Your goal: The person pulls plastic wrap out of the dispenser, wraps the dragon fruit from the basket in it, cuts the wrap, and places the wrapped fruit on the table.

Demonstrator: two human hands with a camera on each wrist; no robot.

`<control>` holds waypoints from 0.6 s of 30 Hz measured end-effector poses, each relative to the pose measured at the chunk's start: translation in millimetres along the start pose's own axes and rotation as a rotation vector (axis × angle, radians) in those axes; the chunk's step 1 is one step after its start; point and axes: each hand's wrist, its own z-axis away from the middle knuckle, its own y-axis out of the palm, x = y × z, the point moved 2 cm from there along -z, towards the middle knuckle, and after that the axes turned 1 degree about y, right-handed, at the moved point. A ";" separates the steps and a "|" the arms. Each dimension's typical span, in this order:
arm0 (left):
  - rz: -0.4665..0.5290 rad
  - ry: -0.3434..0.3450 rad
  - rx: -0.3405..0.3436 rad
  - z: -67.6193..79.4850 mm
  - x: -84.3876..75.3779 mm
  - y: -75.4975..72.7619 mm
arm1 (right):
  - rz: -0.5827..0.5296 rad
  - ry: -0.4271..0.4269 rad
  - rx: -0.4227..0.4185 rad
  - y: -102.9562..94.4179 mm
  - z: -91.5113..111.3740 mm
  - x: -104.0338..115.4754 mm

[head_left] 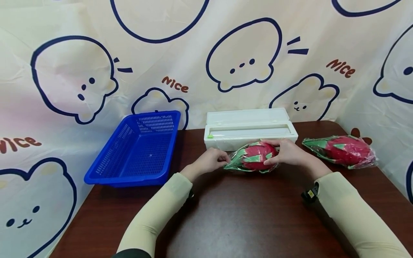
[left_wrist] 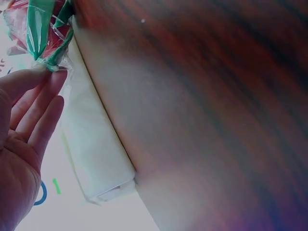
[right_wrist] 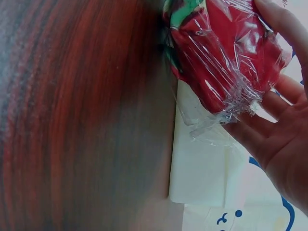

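A red dragon fruit (head_left: 256, 159) with green scales, wrapped in clear plastic film, is held between both hands just in front of the white box. My left hand (head_left: 207, 162) pinches the film at its green pointed end between thumb and fingertips; the left wrist view shows this green tip (left_wrist: 47, 60) close up. Around the rounded red end, my right hand (head_left: 288, 154) grips with thumb and fingers spread on opposite sides. Crumpled film (right_wrist: 231, 103) bunches at that end in the right wrist view, beside the palm.
Behind the fruit stands a long white cling film box (head_left: 251, 139) with its lid raised and a small green piece on its front edge. Another film-wrapped dragon fruit (head_left: 346, 151) lies at the right. A blue plastic basket (head_left: 127, 179) stands left on the brown table (head_left: 245, 215).
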 end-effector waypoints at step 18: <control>0.079 -0.099 0.055 12.2 7.3 -2.1 | 0.037 -0.096 0.044 5.4 10.2 11.9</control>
